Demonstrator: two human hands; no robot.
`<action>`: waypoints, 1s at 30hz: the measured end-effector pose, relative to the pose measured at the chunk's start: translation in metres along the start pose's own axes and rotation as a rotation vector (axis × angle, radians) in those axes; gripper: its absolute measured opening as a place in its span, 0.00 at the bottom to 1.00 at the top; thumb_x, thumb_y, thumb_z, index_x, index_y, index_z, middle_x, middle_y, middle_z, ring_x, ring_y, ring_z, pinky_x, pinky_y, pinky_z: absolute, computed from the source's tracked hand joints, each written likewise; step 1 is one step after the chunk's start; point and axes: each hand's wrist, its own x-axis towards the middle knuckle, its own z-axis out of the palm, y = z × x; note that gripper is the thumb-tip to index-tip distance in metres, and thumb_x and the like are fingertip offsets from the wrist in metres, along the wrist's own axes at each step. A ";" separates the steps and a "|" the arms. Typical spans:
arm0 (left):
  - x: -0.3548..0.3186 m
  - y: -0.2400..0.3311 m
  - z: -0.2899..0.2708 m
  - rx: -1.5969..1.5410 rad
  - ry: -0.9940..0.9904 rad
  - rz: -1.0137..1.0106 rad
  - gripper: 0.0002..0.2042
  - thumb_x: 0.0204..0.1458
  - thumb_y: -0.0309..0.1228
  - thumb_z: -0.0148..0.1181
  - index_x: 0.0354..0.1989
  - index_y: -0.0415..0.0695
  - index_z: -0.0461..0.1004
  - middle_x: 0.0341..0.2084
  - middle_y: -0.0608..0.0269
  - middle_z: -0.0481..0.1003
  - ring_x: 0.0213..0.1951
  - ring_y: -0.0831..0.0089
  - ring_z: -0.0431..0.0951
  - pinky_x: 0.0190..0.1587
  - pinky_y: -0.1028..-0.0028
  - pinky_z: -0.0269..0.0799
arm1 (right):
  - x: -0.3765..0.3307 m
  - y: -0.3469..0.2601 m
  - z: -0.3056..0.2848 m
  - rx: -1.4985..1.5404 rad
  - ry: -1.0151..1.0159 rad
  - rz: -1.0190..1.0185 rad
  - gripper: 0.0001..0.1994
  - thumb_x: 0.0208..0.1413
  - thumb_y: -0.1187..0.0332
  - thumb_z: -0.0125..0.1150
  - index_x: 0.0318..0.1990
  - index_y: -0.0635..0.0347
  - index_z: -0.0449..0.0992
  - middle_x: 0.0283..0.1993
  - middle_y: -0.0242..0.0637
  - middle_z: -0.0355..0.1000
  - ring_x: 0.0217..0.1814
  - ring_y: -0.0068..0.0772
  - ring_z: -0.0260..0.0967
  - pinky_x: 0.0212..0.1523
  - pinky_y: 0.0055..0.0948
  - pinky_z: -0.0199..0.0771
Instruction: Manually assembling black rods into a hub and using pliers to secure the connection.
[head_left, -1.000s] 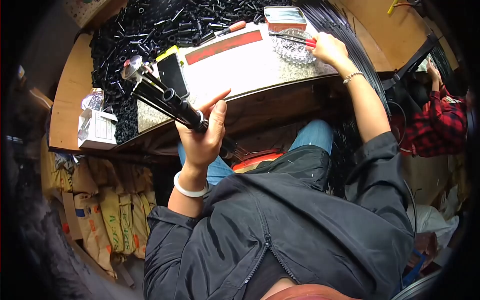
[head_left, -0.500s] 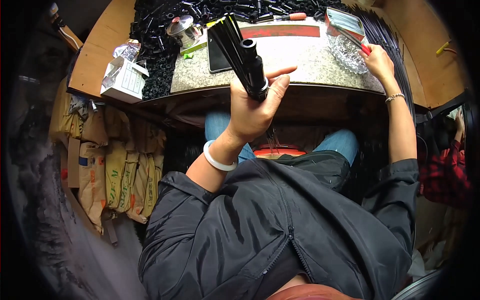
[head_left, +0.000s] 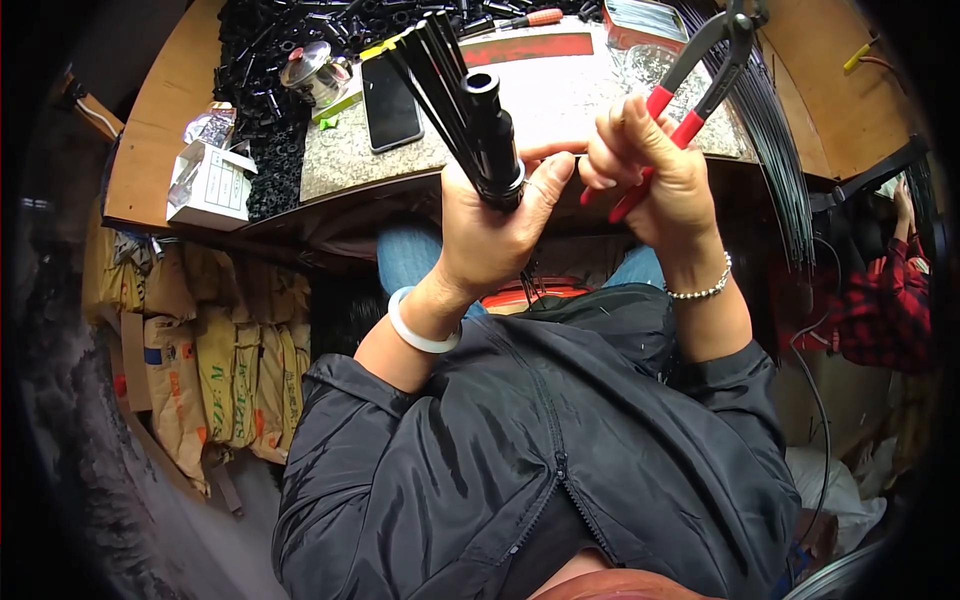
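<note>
Left hand [head_left: 490, 225], grip closed round black tube [head_left: 491, 135] and black rods [head_left: 443, 105] at the worktop [head_left: 330, 165] edge; right hand [head_left: 670, 185], grip round red-handled pliers [head_left: 690, 127] nearby; best worked with tube steady, pliers' tips clear of the left hand.

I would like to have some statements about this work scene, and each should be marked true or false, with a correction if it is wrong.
1. The right hand holds red-handled pliers. True.
2. The left hand is empty. False: it grips a black tube.
3. A phone lies on the pale work surface. True.
4. The white box is right of the phone. False: it is left of it.
</note>
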 end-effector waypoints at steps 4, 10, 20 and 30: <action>-0.003 0.000 0.002 -0.020 0.006 -0.006 0.07 0.52 0.22 0.57 0.38 0.35 0.77 0.20 0.70 0.74 0.23 0.86 0.70 0.25 0.84 0.66 | -0.009 0.007 0.003 -0.324 0.081 -0.073 0.15 0.61 0.61 0.50 0.25 0.60 0.64 0.18 0.26 0.56 0.19 0.19 0.52 0.25 0.21 0.57; -0.006 -0.006 0.004 -0.029 0.028 -0.004 0.07 0.52 0.23 0.58 0.37 0.34 0.77 0.21 0.67 0.76 0.25 0.86 0.73 0.27 0.84 0.68 | -0.018 0.034 0.014 -0.702 0.179 -0.757 0.07 0.56 0.70 0.58 0.33 0.65 0.71 0.25 0.34 0.70 0.26 0.19 0.63 0.29 0.18 0.64; -0.012 -0.005 -0.007 -0.205 -0.027 0.024 0.05 0.52 0.22 0.57 0.34 0.32 0.76 0.27 0.60 0.78 0.29 0.79 0.76 0.32 0.80 0.72 | -0.004 0.033 0.002 -1.012 -0.017 -1.211 0.07 0.50 0.76 0.62 0.33 0.66 0.70 0.21 0.34 0.66 0.20 0.25 0.59 0.20 0.22 0.59; -0.010 0.000 -0.010 -0.176 -0.059 0.086 0.03 0.51 0.21 0.58 0.31 0.34 0.76 0.23 0.64 0.77 0.26 0.82 0.74 0.29 0.83 0.69 | -0.005 0.029 0.001 -1.072 -0.075 -1.272 0.09 0.49 0.73 0.65 0.34 0.65 0.70 0.21 0.33 0.66 0.19 0.25 0.60 0.20 0.22 0.59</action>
